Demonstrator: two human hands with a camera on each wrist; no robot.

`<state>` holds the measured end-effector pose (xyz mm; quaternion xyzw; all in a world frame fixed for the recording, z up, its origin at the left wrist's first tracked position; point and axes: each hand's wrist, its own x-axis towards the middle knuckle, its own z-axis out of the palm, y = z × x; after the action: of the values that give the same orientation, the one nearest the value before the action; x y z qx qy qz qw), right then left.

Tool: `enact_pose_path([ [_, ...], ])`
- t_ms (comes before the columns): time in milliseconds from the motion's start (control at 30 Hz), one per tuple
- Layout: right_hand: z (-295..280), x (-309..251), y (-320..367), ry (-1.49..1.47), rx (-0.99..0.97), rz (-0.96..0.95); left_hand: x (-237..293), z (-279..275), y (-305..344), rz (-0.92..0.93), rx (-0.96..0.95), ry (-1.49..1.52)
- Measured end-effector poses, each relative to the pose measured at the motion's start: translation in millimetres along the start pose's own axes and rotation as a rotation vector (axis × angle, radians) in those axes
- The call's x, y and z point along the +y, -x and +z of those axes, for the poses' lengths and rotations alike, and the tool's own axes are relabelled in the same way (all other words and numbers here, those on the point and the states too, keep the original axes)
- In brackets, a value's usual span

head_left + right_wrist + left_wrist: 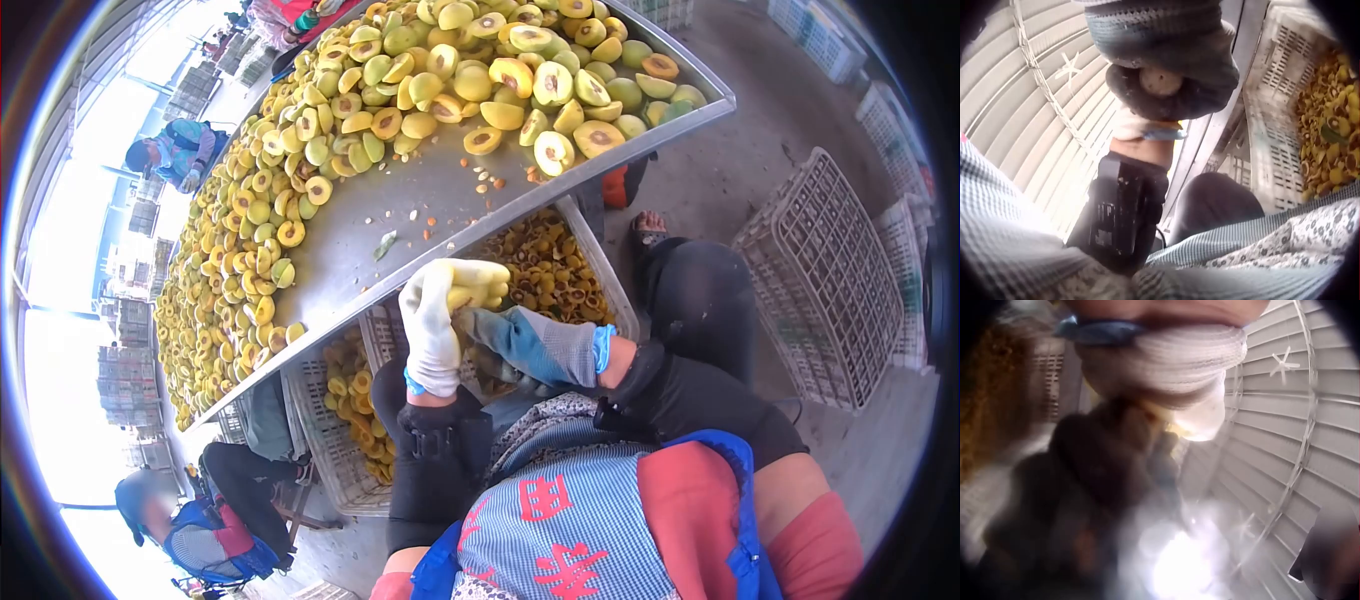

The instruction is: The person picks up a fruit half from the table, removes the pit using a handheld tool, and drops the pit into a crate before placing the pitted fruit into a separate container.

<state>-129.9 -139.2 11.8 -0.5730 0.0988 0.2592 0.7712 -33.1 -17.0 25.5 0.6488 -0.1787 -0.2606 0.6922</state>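
Note:
My left hand point(434, 322), in a white glove with yellow-stained fingers, holds a yellow stone-fruit half point(468, 297), mostly hidden by the fingers. Close against it, my right hand point(540, 345), in a grey-blue knit glove, curls its fingers round a tool. The round end of that tool's wooden handle point(1160, 82) shows in the right wrist view; its working end is hidden. Both hands are held over my lap, by the near edge of a metal table point(420, 215) heaped with halved yellow-green stone fruit point(430, 85). Glare and shadow blur the left wrist view.
Under the table edge stand a crate of brownish fruit scraps point(622, 300) and a crate of yellow fruit pieces point(335, 460). An upright plastic crate point(825, 285) is at the right. Another seated person point(215, 535) is at the lower left, and one point(180, 150) works across the table.

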Motion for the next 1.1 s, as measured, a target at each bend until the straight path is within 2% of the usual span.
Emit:
enact_pose_path([
  [67,-6,3,-1,0.036,-0.005,0.014,-4,-13,-8,-0.022,-0.204,-0.063],
  [100,-8,4,-1,0.054,-0.007,0.021,-8,-13,-8,-0.028,-0.178,0.009],
  [133,-5,6,0,-0.063,-0.008,0.063,-11,-10,-7,-0.035,-0.151,0.082],
  [167,-5,13,-6,-0.27,-0.204,0.076,-14,-6,-6,-0.04,-0.125,0.155],
  [200,-8,23,-16,-0.474,-0.4,0.088,-18,-1,-6,-0.028,-0.128,0.434],
  [233,-9,31,-22,-0.675,-0.596,0.1,-16,3,-7,-0.034,-0.058,0.53],
  [300,-1,27,-19,-0.706,-0.633,0.035,-7,9,-10,-0.043,0.092,0.719],
  [333,1,28,-18,-0.708,-0.672,0.009,-14,-10,-18,-0.013,0.018,0.73],
  [367,3,28,-17,-0.71,-0.712,-0.02,-5,-16,-22,-0.033,0.163,0.941],
  [400,2,31,-23,-0.749,-0.714,0.129,0,-32,-19,-0.003,0.221,0.841],
  [433,1,32,-23,-0.705,-0.641,0.143,6,-52,-11,0.026,0.276,0.741],
  [500,2,30,-18,-0.628,-0.49,0.173,29,-84,15,0.022,0.54,0.304],
  [567,3,30,-16,-0.566,-0.402,0.154,35,-150,38,0.055,0.57,-0.206],
  [633,2,24,-16,-0.481,-0.27,0.126,51,-180,46,-0.168,0.728,-0.887],
  [700,4,19,-16,-0.383,-0.102,0.116,52,-195,33,0.111,0.776,-1.233],
  [733,4,18,-15,-0.373,-0.042,0.087,39,-211,12,0.239,0.71,-1.029],
  [767,4,17,-14,-0.359,0.019,0.063,53,-162,-4,0.268,0.603,-0.881],
  [833,3,15,-12,-0.328,0.142,0.016,51,-105,-54,0.381,0.314,-0.789],
  [900,-1,16,-12,-0.334,0.243,-0.049,43,-48,-104,0.256,0.258,-0.85],
  [933,-4,17,-12,-0.355,0.283,-0.09,29,-34,-137,0.301,0.227,-0.994],
  [967,-8,19,-13,-0.377,0.321,-0.13,19,-15,-162,0.27,0.208,-1.067],
  [1033,-16,21,-15,-0.406,0.384,-0.169,-17,0,-218,0.105,0.178,-1.17],
  [1100,-19,17,-12,-0.471,0.484,-0.212,-31,26,-224,0.168,0.145,-1.407],
])
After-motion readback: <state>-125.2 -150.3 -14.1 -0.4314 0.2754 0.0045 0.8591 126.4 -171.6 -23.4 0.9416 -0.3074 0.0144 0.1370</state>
